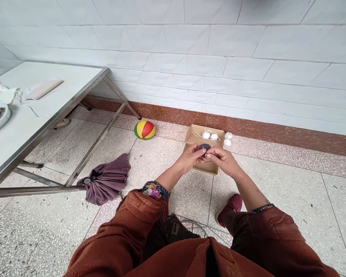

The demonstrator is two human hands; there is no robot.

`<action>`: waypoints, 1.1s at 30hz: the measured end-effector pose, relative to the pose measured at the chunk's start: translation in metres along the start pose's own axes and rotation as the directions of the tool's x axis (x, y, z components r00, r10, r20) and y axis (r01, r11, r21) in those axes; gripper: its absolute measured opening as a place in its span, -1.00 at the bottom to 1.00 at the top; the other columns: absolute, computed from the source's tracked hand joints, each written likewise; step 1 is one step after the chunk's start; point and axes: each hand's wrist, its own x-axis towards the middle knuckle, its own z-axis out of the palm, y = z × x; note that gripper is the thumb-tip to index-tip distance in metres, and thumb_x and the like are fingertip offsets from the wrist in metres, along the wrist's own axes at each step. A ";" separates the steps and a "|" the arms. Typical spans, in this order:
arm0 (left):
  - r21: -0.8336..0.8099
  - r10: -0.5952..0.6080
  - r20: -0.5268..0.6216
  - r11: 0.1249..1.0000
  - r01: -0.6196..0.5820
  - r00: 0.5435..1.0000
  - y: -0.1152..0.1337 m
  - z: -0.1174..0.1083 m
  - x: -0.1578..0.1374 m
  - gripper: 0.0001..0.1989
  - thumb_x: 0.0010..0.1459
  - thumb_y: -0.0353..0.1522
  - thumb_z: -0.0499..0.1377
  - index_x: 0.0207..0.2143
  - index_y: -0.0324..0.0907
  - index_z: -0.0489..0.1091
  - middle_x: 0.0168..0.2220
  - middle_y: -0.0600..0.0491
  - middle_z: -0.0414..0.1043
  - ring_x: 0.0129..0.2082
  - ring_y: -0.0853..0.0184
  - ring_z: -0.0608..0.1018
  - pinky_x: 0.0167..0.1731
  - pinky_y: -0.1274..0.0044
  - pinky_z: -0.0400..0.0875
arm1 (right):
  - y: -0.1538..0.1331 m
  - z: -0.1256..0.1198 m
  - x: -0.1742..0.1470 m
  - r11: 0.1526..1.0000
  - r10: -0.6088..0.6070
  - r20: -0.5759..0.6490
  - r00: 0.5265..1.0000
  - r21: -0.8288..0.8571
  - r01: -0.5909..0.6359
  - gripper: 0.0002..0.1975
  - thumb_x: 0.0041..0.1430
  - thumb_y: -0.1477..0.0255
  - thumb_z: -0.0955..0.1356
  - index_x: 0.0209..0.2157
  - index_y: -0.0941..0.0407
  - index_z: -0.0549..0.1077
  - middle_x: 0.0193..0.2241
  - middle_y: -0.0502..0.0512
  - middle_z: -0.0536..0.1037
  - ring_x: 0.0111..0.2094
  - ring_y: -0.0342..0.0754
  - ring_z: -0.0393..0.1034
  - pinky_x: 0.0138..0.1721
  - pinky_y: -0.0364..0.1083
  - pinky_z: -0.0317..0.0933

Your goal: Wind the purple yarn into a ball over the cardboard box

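A small dark blue-purple ball, apparently of yarn [203,146], is held up in front of me over a cardboard box. My left hand [191,157] is closed around it, with the thumb across its near side. The fingers of my right hand [223,159] are pinched together at the ball's right edge; any loose strand between them is too small to make out. Below and behind my hands, the open cardboard box [212,168] sits on the floor. White yarn balls [206,134] with loose strands lie in its far part.
More white yarn balls [227,139] lie right of the box by the wall. A striped ball [145,130] rests to its left. A folded purple umbrella [109,179] lies beside the metal-framed table [75,75], which bears a bowl [6,120]. My red shoe [233,206] is near the box.
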 end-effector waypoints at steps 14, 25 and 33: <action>0.249 0.033 0.189 0.965 -0.081 0.981 0.002 0.003 -0.008 -0.31 0.13 -0.18 0.37 0.27 -0.03 0.25 -0.20 0.06 0.47 -0.45 0.45 0.55 -0.39 0.53 0.40 | 0.009 -0.010 0.004 0.972 -0.095 -0.275 0.957 -0.235 0.028 -0.77 0.32 0.20 0.34 -0.34 0.02 0.50 -0.37 0.07 0.56 -0.30 0.03 0.42 -0.18 0.03 0.30; -0.130 0.007 0.178 0.991 0.017 0.984 0.007 0.004 -0.009 -0.42 0.00 -0.19 0.47 0.05 -0.13 0.42 -0.18 0.03 0.50 -0.44 0.49 0.51 -0.40 0.57 0.36 | 0.022 -0.002 0.004 0.970 0.048 -0.222 0.974 -0.222 -0.099 -0.86 0.24 0.30 0.31 -0.36 0.06 0.41 -0.48 0.01 0.47 -0.44 -0.04 0.34 -0.37 -0.08 0.20; -0.046 0.031 0.044 0.998 -0.029 0.999 0.010 0.007 -0.006 -0.42 -0.06 -0.27 0.47 0.00 -0.16 0.37 -0.23 0.08 0.52 -0.47 0.50 0.52 -0.36 0.55 0.39 | 0.020 0.002 0.002 0.956 0.038 -0.150 0.988 -0.281 -0.079 -0.86 0.23 0.35 0.29 -0.42 0.06 0.36 -0.54 -0.04 0.41 -0.51 -0.09 0.25 -0.43 -0.10 0.12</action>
